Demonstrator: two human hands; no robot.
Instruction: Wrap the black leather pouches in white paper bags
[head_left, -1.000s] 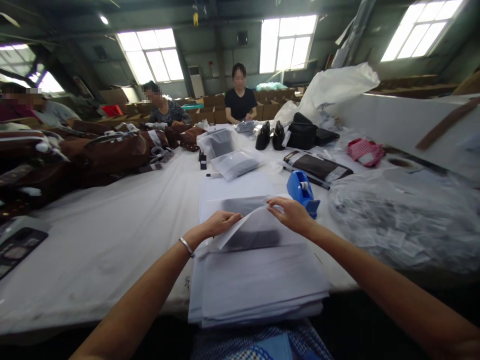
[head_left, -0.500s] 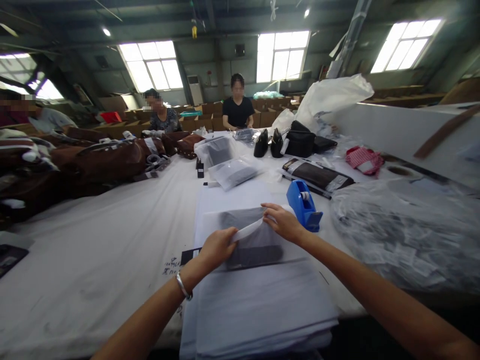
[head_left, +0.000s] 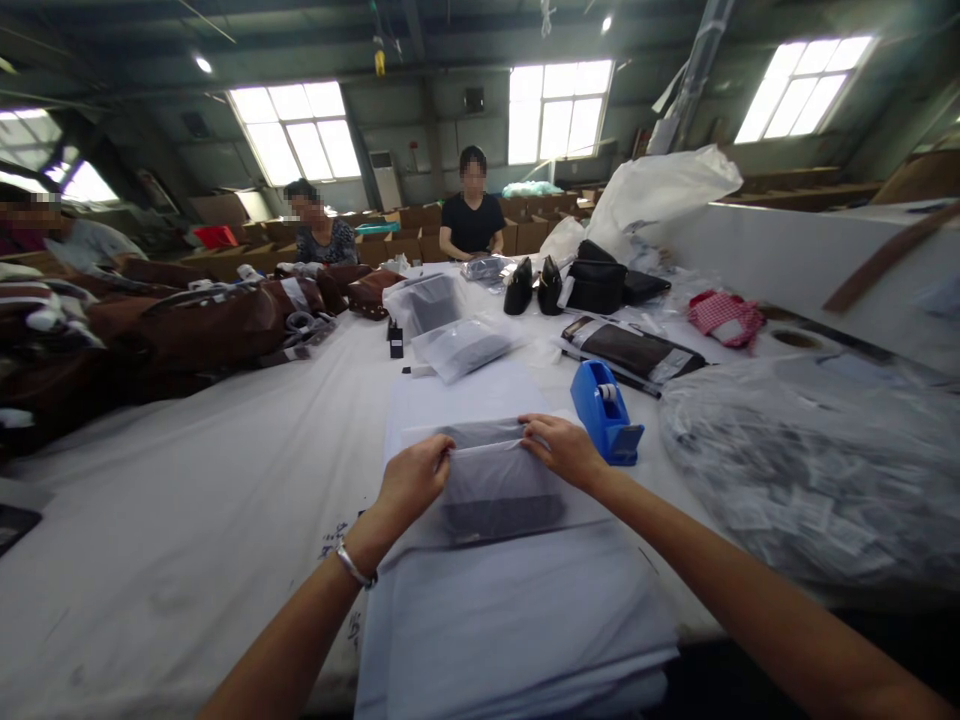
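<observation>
A dark flat item (head_left: 502,517) lies wrapped in thin white tissue paper (head_left: 491,470) in front of me; its exact kind is hidden by the paper. My left hand (head_left: 417,478) pinches the paper's folded edge at the left. At the upper right of the bundle, my right hand (head_left: 562,447) grips the same edge between thumb and fingers. The bundle rests on a stack of white paper sheets (head_left: 517,620). Just beyond my right hand stands a blue tape dispenser (head_left: 604,412).
Brown leather bags (head_left: 202,325) are heaped at the left. Ahead are a wrapped packet (head_left: 469,347), black bags (head_left: 596,280) and a dark wallet-like piece (head_left: 634,350). A clear plastic bag of small packets (head_left: 810,480) lies right. A co-worker (head_left: 472,215) sits across the table.
My left hand has moved left and up along the paper edge, drawing it flatter and straighter over the dark item. My right hand has shifted only slightly.
</observation>
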